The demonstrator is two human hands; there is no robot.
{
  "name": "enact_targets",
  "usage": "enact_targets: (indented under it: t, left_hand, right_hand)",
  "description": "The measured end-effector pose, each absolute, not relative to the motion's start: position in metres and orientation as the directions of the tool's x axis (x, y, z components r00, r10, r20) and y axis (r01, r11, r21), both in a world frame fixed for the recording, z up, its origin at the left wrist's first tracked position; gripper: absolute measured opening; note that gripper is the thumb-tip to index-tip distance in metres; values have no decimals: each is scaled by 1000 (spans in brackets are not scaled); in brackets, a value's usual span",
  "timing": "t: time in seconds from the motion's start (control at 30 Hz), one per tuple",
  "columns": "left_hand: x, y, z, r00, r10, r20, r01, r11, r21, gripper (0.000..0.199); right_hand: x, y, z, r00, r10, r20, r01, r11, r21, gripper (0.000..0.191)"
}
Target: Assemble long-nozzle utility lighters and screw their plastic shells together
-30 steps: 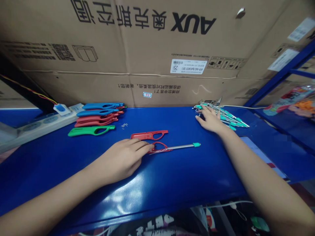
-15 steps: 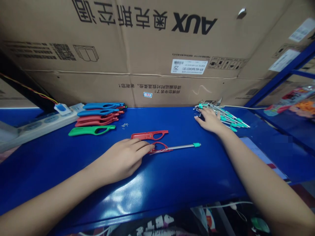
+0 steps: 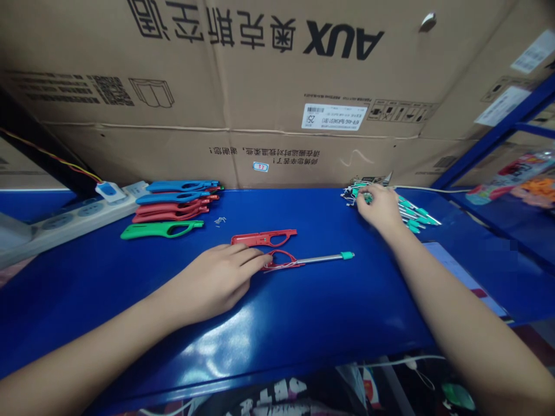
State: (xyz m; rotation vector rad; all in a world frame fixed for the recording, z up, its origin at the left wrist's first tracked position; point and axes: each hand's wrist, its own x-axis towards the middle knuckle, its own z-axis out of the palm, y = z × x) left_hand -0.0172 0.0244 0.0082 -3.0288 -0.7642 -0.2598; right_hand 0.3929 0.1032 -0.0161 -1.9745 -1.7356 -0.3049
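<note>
My left hand [image 3: 223, 277] lies over a red lighter handle half [image 3: 284, 255] on the table, its fingers closed on it and hiding most of it. A metal lighter tube [image 3: 321, 259] with a teal tip runs out of this half to the right, and a thin wire trails along the loop. Just beyond lies another red handle half [image 3: 264, 237], inner side up. At the back right, my right hand [image 3: 381, 206] is at a pile of metal lighter tubes with teal tips [image 3: 416, 215]. Its thumb and fingers curl together there; teal shows between them, but what they grip is unclear.
Blue, red and green lighter handles [image 3: 162, 230] are stacked at the left, beside a power strip [image 3: 87, 214]. Several small screws [image 3: 220, 221] lie near them. A large cardboard sheet [image 3: 260, 86] stands behind the blue table [image 3: 303, 323]. A flat tablet-like panel [image 3: 463, 277] lies at right.
My right hand has shifted slightly right over the tube pile, and its spread fingers have curled in. My left hand and the red handle half stay where they were.
</note>
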Motion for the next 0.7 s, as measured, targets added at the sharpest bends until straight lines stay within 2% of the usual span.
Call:
enact_targets:
  t: [0.23, 0.33, 0.5, 0.7]
  left_hand:
    - [-16, 26, 8, 872, 461, 166, 463, -886, 26, 43]
    - [-16, 26, 8, 868, 469, 165, 470, -882, 38, 42]
    - [-18, 25, 9, 864, 478, 158, 477, -878, 46, 43]
    - [-18, 26, 10, 860, 491, 138, 486, -871, 69, 43]
  right_hand:
    - [392, 100, -28, 114, 925, 363, 985, -56, -166, 49]
    - [393, 102, -34, 117, 934, 336, 985, -65, -163, 48]
    - [395, 105, -28, 119, 911, 394, 981, -46, -191, 40]
    - [387, 101, -12, 82, 877, 473, 979, 19, -205, 39]
